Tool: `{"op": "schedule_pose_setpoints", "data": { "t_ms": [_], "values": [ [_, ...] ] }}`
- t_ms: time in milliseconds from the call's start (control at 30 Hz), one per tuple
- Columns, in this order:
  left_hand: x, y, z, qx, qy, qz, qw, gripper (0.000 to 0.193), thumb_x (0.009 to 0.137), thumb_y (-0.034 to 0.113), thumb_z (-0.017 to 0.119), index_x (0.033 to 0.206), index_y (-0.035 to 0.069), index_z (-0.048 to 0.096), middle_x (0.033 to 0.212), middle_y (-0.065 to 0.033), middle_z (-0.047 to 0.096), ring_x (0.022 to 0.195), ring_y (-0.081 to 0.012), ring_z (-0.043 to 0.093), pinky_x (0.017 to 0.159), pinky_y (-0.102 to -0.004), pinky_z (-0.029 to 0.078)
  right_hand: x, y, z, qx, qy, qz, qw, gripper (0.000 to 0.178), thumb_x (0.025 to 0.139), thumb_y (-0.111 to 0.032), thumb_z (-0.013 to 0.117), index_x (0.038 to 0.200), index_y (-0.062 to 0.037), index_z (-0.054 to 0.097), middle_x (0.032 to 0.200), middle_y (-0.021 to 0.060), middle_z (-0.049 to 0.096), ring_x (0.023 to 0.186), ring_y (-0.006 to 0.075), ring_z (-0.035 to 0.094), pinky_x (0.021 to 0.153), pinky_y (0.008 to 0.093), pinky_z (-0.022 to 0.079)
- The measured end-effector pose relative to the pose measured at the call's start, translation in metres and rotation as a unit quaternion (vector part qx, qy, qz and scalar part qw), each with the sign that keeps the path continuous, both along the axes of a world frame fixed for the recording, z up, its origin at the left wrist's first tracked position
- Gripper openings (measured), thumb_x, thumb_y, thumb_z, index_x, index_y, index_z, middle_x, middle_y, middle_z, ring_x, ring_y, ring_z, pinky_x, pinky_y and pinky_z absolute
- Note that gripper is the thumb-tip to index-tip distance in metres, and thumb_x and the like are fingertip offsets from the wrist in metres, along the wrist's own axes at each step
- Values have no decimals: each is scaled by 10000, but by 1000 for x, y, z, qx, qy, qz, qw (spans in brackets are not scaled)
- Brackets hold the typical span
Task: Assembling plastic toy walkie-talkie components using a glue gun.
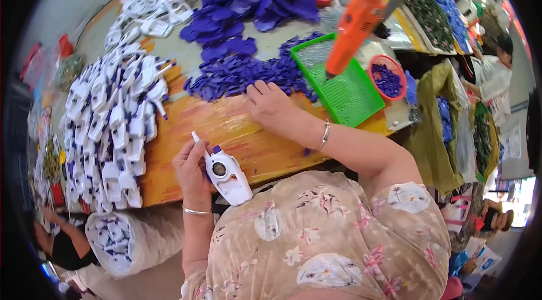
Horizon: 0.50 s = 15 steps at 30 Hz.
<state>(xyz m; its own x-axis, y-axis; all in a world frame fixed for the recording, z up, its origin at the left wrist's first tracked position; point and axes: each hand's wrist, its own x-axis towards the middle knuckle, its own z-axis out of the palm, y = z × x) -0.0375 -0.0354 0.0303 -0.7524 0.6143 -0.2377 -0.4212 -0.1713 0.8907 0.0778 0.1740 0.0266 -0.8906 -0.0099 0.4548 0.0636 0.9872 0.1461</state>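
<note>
Grip, left hand point(192, 171): closed around a white plastic casing point(227, 176) with a round dark dial, held just above the near edge of the surface point(237, 130); the casing's long axis runs from its thin nozzle at upper left to its butt at lower right. Grip, right hand point(270, 105): fingers curled down onto the heap of small blue parts point(243, 74); whether one is pinched cannot be told. Blue parts lie up and right of the casing, nearer the right hand. Adjacent: green tray point(344, 94), hanging orange power screwdriver point(353, 29), rows of finished white casings point(113, 125).
</note>
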Motion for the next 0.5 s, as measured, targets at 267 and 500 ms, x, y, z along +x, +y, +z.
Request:
{"op": "schedule_pose_setpoints", "data": {
  "t_ms": [267, 500],
  "values": [
    [19, 51, 6, -45, -15, -91, 995, 117, 828, 86, 619, 853, -25, 644, 684, -60, 623, 570, -110, 578, 524, -205, 455, 119, 20, 29, -199, 207, -88, 954, 130, 721, -7, 627, 845, -33, 600, 700, 106, 548, 591, 238, 556, 503, 337, 445],
    [30, 74, 5, -46, 1, -117, 992, 116, 820, 83, 619, 849, -25, 649, 674, -65, 625, 556, -109, 584, 517, -213, 466, 200, 165, 18, -196, 166, -330, 908, 128, 780, -57, 548, 843, -23, 654, 795, 165, 641, 803, 338, 611, 743, 385, 483]
  ]
}}
